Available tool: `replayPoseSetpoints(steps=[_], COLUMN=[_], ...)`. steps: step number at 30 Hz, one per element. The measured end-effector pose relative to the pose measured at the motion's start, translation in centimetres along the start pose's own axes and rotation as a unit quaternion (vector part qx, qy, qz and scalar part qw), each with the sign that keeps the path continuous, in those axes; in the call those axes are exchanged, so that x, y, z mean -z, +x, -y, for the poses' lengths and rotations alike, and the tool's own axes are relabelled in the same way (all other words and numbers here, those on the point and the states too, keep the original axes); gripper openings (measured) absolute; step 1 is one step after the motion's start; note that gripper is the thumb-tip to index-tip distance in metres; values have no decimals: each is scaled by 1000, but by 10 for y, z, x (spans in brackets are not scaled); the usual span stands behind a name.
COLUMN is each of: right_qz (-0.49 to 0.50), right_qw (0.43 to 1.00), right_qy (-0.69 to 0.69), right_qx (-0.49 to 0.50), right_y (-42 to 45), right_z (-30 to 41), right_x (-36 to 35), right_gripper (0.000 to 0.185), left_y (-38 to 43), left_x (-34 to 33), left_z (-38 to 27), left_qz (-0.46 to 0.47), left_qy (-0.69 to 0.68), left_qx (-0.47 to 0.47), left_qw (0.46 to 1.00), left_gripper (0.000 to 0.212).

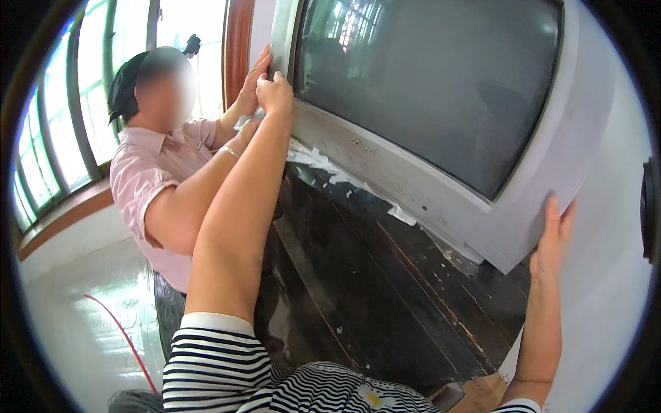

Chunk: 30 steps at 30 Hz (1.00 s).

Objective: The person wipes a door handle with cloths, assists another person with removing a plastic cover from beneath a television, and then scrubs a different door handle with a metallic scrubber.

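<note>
Before me a grey CRT television set [428, 93] stands tilted in the picture on a dark wooden tabletop [356, 279]. My left hand [276, 93] presses against the left edge of its casing, fingers partly curled. At the lower right corner of the casing, my right hand [555, 232] lies along the side; its fingertips pass partly out of sight behind the edge. Torn white paper [330, 168] is strewn under and along the set's front edge, with a loose scrap [402, 215] near the middle.
A co-worker in a pink shirt [155, 170] stands at the left, both hands by the television's left side. Barred windows [67, 113] are behind. A white wall [604, 289] borders the right. A cardboard box [480, 392] sits low right; a red cord [121, 333] rises above the glossy floor.
</note>
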State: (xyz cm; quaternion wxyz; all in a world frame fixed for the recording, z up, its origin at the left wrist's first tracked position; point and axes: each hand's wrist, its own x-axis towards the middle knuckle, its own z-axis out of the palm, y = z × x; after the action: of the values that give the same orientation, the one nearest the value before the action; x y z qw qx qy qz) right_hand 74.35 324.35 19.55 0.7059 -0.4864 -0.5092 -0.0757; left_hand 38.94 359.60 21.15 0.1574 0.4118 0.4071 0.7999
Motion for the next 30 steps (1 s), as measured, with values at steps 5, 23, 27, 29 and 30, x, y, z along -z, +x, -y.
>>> replayPoseSetpoints(steps=[5,23,27,29,30], right_qz=[-86,-158,-153,-159,-161], right_qw=[989,949,945,937,933], right_qy=[-46,-234,-249,-266,-273], right_qx=[108,137,149,165,167], right_y=[39,84,91,91,90], right_z=[47,71,70,75,76], right_x=[-9,-25,-29,-31,-32], right_gripper=[63,54,52,53,53], left_y=[10,79,104,106,104], left_x=[-30,-50,-65,-82,-89], left_z=[-3,-46,-27,-23,-24], left_qz=[-81,183,175,187,156], left_qy=[177,265,187,163,157], left_qx=[-39,-139,-180,-176,-188], left_qw=[980,936,950,953,957], left_gripper=[57,85,78,76,74])
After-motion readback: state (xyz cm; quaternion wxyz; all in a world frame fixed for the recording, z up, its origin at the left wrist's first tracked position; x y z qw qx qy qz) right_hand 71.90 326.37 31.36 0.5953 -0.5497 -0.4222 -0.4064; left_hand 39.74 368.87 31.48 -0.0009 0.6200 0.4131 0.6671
